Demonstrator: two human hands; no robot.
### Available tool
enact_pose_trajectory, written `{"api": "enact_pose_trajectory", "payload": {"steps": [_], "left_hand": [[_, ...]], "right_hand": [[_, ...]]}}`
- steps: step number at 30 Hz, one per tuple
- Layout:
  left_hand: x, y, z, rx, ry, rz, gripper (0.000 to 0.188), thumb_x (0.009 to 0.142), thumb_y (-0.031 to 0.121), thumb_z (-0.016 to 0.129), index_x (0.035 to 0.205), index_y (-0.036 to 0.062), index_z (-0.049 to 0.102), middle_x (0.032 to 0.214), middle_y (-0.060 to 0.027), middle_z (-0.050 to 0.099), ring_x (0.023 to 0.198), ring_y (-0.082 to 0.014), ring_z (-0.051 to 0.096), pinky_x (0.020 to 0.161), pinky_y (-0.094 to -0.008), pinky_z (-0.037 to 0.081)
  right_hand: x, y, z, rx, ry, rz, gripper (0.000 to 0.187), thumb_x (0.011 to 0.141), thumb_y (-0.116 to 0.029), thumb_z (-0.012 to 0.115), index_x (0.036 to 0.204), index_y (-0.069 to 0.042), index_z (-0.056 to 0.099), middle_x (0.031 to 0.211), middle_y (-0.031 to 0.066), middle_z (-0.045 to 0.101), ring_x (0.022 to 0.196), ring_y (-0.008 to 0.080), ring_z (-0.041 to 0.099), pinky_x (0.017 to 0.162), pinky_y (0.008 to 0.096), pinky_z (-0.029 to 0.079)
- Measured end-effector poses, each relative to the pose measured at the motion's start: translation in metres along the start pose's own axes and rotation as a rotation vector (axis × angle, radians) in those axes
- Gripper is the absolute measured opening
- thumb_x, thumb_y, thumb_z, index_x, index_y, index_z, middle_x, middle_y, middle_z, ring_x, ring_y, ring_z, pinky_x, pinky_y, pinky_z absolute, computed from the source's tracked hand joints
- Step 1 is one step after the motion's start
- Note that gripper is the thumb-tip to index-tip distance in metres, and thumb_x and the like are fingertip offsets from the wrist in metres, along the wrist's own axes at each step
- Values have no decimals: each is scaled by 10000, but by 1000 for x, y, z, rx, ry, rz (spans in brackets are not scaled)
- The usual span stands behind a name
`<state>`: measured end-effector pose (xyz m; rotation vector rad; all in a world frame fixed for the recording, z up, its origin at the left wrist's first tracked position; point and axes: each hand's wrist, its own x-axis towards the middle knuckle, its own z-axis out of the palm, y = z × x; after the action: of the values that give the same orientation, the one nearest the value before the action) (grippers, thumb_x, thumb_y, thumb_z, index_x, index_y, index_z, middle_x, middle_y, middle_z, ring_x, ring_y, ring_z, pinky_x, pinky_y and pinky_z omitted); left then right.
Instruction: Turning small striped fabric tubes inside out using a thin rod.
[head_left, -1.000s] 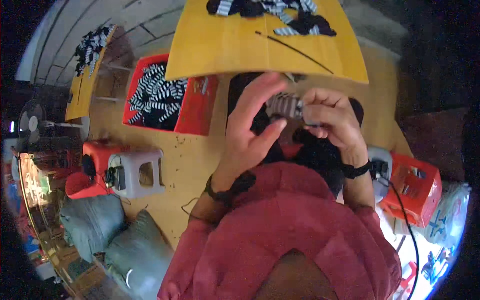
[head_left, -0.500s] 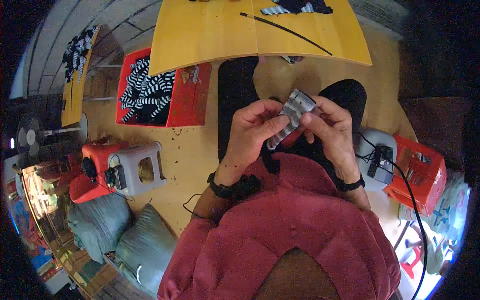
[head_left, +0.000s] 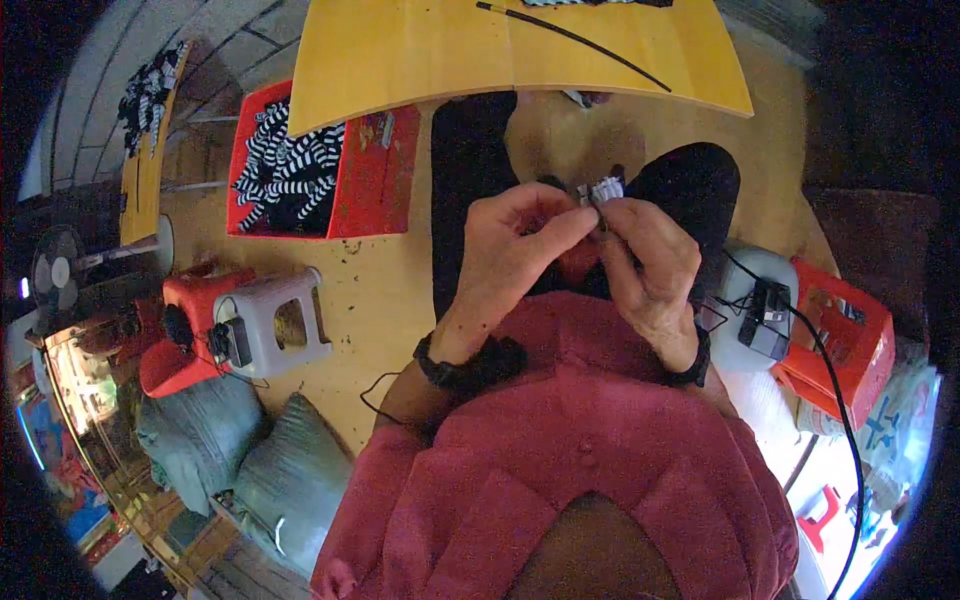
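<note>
My left hand (head_left: 515, 245) and my right hand (head_left: 652, 258) meet above my lap, thumbs and fingertips pinched close together. Between them is a small grey-and-white striped fabric piece (head_left: 606, 189), gathered up so that only its ribbed upper part shows past the fingers. The rest of it is hidden behind my hands. In front of my knees stands a yellow table (head_left: 410, 60) with a thin dark rod (head_left: 575, 45) lying across it. Striped and dark fabric (head_left: 600, 2) lies at the table's far edge, mostly cut off.
Left of the table, a red box (head_left: 380, 190) holds many black-and-white striped fabric pieces (head_left: 290, 160). A grey stool (head_left: 270, 320) and stuffed sacks (head_left: 290, 480) stand at the left. On the right are another grey stool (head_left: 745, 290) with a cabled device, a red crate (head_left: 840, 340) and a hanging black cable (head_left: 845, 430).
The striped piece, stretched flat between my hands before, is now bunched up at my fingertips. My hands have drawn together and turned inward. The whole view has shifted slightly.
</note>
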<state>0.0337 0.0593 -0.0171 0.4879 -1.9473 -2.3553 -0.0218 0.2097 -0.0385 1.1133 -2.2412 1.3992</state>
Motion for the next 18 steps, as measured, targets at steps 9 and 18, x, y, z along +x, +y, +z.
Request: {"api": "enact_pose_trajectory", "payload": {"steps": [9,18], "left_hand": [[6,-3,-3,74,-14,-38,106,768,83,670,812,-8,637,700,-23,622,647,-68,563,586,-209,447],[7,-11,-9,82,-72,-77,118,743,84,676,814,-6,647,740,-30,637,687,-90,578,636,-218,452]], "right_hand": [[-3,4,0,-97,-32,-91,271,663,11,647,933,17,621,843,156,608,698,299,617,592,356,512],[-11,0,0,113,-100,112,233,713,0,637,945,-1,626,815,139,620,669,255,616,570,316,503]]}}
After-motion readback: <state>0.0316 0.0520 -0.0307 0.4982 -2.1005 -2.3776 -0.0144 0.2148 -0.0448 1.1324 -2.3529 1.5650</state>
